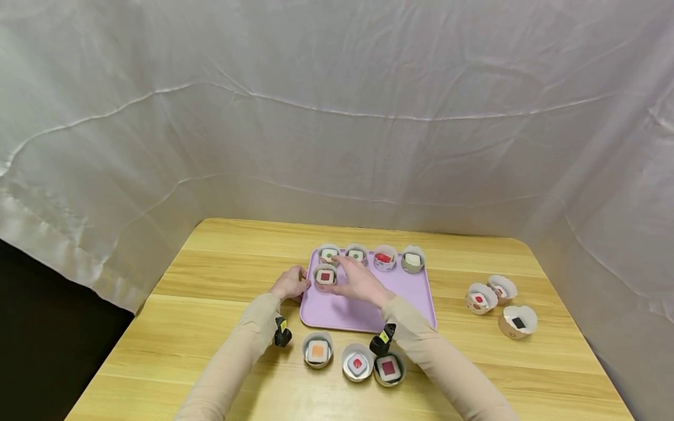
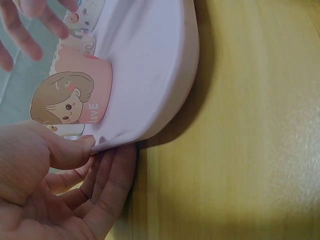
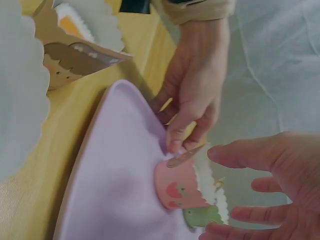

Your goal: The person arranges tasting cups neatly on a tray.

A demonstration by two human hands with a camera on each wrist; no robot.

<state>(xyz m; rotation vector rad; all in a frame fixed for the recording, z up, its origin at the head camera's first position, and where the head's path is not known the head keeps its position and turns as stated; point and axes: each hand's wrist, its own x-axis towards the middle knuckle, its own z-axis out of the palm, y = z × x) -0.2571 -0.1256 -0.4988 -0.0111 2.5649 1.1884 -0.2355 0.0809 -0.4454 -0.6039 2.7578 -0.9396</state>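
At the left edge of a lilac tray, my left hand grips the rim, thumb on top and fingers beneath, as the left wrist view shows. My right hand reaches over the tray with its fingers spread. Closest to that hand is a pink paper baking cup holding a white sushi-like piece with a dark red centre. In the right wrist view the right thumb is by this cup's rim; whether they touch I cannot tell. Several more filled cups form a back row, including a red-filled one and a white-filled one.
Before the tray stand three cups: one with an orange-centred piece, one with a red-spotted piece, one with a dark red centre. Three more cups, one holding a black-topped piece, stand on the wooden table at right.
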